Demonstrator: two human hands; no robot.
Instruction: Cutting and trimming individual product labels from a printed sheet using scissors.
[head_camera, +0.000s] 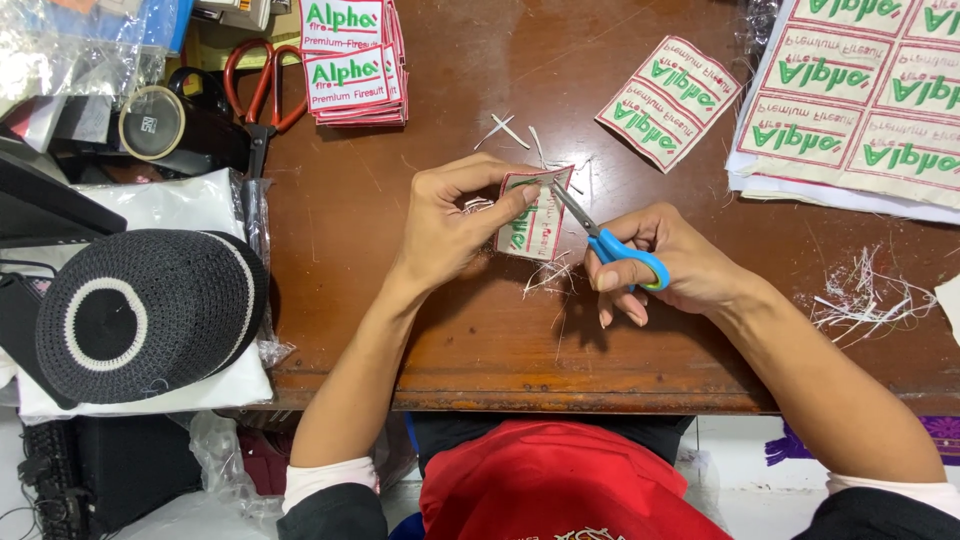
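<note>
While one patch is pinched tight in the left hand, one pair of blue scissors is gripped by the right hand; two scissors are counted on the table.

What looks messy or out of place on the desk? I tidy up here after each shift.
White trimmings lie scattered beside the right hand, with more under the patch held by the left hand. A black cap sits on the white cloth.

Your scissors pair glossy blue plastic with bright metal; the patch is woven cloth, the desk worn wood.
</note>
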